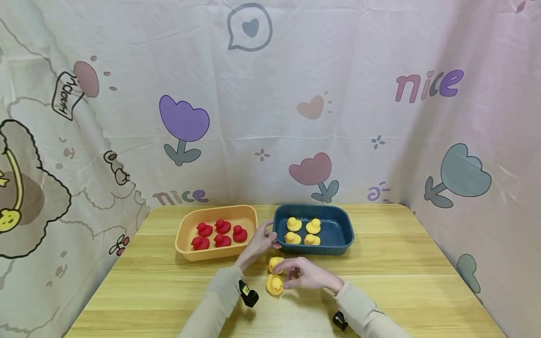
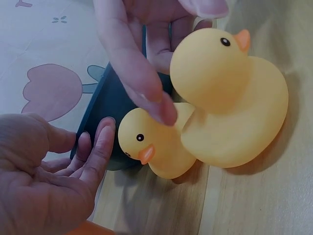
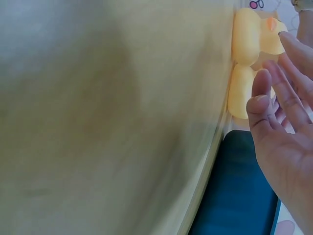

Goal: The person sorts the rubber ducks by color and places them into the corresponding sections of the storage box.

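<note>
My left hand [image 1: 263, 238] holds the left edge of the blue tray [image 1: 348, 237], its digits at the rim and outer wall. Two yellow rubber ducks stand on the table in front of that tray: a nearer duck [image 1: 274, 285] and a farther duck [image 1: 274, 264]. Over them reaches my right hand [image 1: 307, 273], thumb and index finger spread apart. In the left wrist view, its index finger crosses in front of the farther duck [image 2: 168, 152], with the nearer duck [image 2: 239, 107] beside it. Whether the fingertips touch either duck, I cannot tell. Several yellow ducks [image 1: 313, 226] sit inside the blue tray.
Left of the blue tray is an orange tray [image 1: 181, 234] holding several red rubber ducks [image 1: 222, 226]. Both trays stand near the far edge of the wooden table [image 1: 393, 272]. A patterned cloth [image 1: 253, 108] hangs behind and at the sides.
</note>
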A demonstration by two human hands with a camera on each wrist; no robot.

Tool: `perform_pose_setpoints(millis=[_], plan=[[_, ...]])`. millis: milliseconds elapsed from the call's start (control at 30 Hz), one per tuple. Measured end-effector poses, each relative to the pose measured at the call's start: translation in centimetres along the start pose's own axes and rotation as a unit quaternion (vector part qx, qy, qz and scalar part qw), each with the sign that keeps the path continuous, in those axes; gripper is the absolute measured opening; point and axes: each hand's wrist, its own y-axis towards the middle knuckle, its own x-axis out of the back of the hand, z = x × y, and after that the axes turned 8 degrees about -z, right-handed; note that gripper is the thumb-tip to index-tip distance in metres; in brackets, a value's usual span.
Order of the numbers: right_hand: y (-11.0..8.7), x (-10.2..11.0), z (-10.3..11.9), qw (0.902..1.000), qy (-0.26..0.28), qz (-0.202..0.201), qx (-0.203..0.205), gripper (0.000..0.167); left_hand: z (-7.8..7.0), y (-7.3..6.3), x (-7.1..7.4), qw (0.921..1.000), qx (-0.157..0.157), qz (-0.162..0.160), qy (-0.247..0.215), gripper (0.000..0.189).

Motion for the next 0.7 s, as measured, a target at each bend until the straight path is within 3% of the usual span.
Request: perform_pose_setpoints(millis=[700], plan=[[0.34, -0.17, -0.09, 0.9997, -0.001, 0.009, 0.025, 0.027, 0.11, 0.09, -0.02, 0.9999, 0.005, -0.002, -0.011, 0.053]])
